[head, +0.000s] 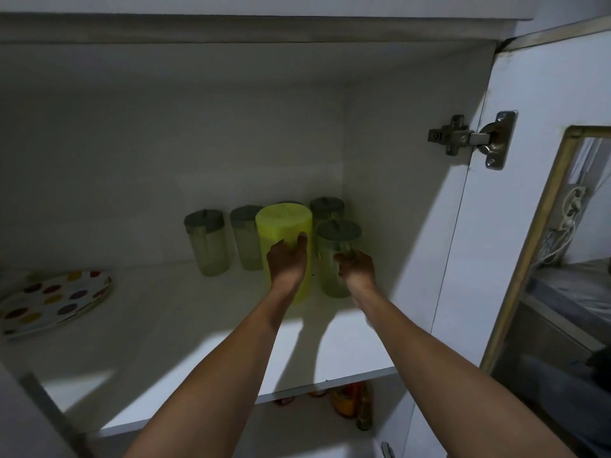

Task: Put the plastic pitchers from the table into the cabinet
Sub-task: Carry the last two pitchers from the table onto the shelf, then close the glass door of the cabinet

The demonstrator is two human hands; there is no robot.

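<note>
Both my arms reach up into an open cabinet. On its white shelf (198,342) stands a yellow-green plastic pitcher (282,223), and my left hand (287,259) is wrapped around its front. Just to the right stands a clear pitcher with a grey lid (337,236); my right hand (357,267) grips its handle side. Three more clear, grey-lidded pitchers stand behind: one at the left (206,242), one beside the yellow one (244,236), one at the back right (327,206).
A polka-dot plate (53,300) lies at the shelf's left end. The cabinet door (515,226) hangs open on the right, with a metal hinge (472,138). Bottles (350,404) stand on the lower shelf.
</note>
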